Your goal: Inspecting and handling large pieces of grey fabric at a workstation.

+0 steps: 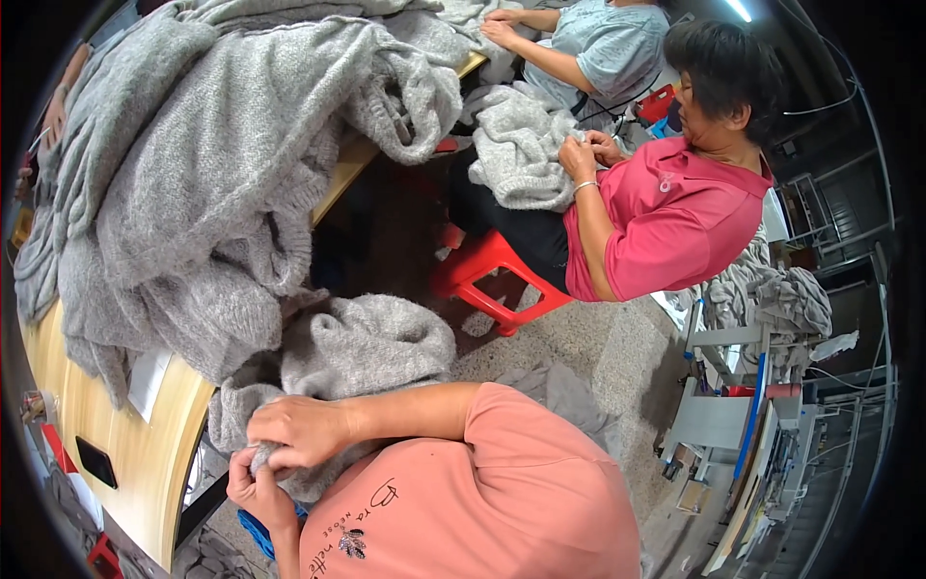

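Worn by me: one salmon-pink short-sleeved shirt, dark script lettering and a small leaf motif printed on its front. My forearms are bare. My left hand (258,494) and right hand (297,430) are ungloved.

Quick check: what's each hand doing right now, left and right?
Left hand: closed in a grip on the grey knitted garment.
Right hand: closed on the same grey knitted garment, just above the left hand.

At the lower left of the frame, the right hand (301,429) and left hand (256,492) are pinching a grey knitted garment (362,347). A heap of grey knitwear (212,164) is covering the wooden counter (145,454) at upper left. At upper right, a person in a pink shirt (675,222) is sitting on a red stool (487,275), handling another grey knit (521,150).
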Demonstrator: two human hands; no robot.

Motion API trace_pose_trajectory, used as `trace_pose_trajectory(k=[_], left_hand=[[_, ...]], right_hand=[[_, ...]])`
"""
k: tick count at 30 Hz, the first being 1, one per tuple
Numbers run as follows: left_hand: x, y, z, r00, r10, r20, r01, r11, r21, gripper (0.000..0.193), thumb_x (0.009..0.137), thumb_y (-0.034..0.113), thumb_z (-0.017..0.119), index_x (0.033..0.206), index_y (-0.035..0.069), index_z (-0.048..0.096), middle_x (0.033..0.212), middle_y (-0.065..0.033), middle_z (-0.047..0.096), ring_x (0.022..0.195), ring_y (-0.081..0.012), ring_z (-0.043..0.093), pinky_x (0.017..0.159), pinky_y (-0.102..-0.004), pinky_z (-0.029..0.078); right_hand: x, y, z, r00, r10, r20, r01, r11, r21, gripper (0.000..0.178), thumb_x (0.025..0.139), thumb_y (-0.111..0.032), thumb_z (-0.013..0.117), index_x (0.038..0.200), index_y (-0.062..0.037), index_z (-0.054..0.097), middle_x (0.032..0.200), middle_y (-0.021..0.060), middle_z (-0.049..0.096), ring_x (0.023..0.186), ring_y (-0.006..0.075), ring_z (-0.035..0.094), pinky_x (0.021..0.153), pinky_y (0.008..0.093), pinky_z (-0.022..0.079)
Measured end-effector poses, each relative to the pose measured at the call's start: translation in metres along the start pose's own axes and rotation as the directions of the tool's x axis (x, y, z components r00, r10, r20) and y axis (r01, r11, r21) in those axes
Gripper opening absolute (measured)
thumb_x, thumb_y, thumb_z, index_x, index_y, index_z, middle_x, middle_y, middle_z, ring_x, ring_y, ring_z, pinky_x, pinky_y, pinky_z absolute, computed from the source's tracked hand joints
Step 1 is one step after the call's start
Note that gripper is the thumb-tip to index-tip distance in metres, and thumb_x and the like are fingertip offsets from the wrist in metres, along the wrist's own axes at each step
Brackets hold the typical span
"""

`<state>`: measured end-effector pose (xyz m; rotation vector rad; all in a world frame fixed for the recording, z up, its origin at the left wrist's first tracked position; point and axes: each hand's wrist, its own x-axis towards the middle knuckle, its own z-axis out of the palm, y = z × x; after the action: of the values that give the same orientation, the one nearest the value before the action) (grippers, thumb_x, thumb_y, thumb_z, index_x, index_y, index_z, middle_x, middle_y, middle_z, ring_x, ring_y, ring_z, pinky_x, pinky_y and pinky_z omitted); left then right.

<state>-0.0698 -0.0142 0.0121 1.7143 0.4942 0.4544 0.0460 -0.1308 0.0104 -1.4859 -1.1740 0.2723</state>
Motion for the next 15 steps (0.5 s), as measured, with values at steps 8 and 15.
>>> trace_pose_trajectory(k=[8, 15], left_hand=[[0.001, -0.001, 0.002, 0.986, -0.154, 0.068, 0.166, 0.957, -0.237, 0.007, 0.073, -0.004, 0.055, 0.072, 0.002, 0.052, 0.067, 0.0022, 0.052, 0.057, -0.0027, 0.043, 0.051, -0.0184, 0.035], [0.007, -0.002, 0.001, 0.94, -0.25, 0.233, 0.308, 0.915, -0.261, 0.006, 0.07, 0.0, 0.06, 0.068, 0.001, 0.054, 0.066, 0.0011, 0.054, 0.06, -0.0034, 0.046, 0.055, -0.0189, 0.037]], right_hand=[[-0.007, 0.005, 0.011, 0.994, -0.017, -0.112, 0.01, 0.998, -0.065, 0.015, 0.066, -0.009, 0.054, 0.059, -0.0016, 0.044, 0.057, 0.0156, 0.051, 0.054, 0.0355, 0.051, 0.047, 0.0428, 0.037], [-0.006, 0.005, 0.02, 0.968, 0.098, -0.231, -0.084, 0.994, 0.071, 0.02, 0.07, -0.013, 0.054, 0.058, -0.0013, 0.043, 0.054, 0.0157, 0.049, 0.053, 0.0359, 0.05, 0.048, 0.0427, 0.037]])
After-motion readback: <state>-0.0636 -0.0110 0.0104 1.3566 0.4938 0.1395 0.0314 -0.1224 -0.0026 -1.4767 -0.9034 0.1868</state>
